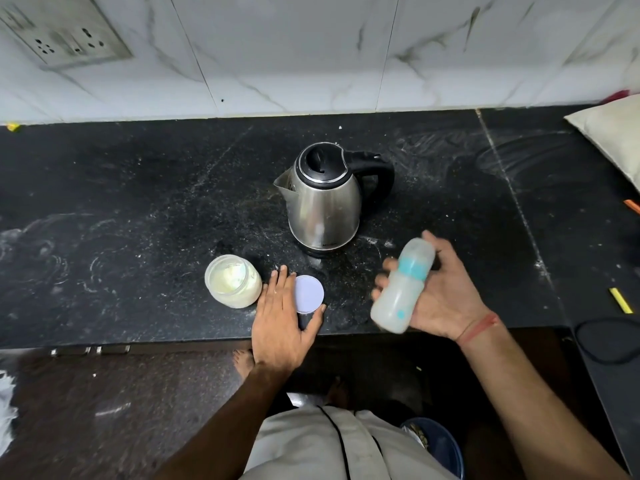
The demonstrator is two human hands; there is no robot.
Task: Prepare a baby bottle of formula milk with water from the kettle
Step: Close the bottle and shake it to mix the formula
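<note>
Black stone forms the table point(138, 202), backed by a white marble-patterned wall, and the kettle point(323, 199) stands upright near its middle with its lid closed, spout to the left and handle to the right. Just in front of the kettle and to its right, the baby bottle point(403, 284) is held above the table in the right hand point(440, 296), whose fingers are curled round its body; it appears blurred, capped with a blue ring, and cloudy white inside. Its long axis is tilted, the cap end pointing up toward the kettle and the base toward the table's front edge. In front of the kettle and to its left, the left hand point(282, 320) lies half open, thumb and fingers closed loosely round a small round container point(309, 294) with a pale top. An open jar point(232, 280) of pale powder stands just left of that hand. Of the 2 hands, the right is judged nearer the kettle's handle, though it is occupied by the bottle.
</note>
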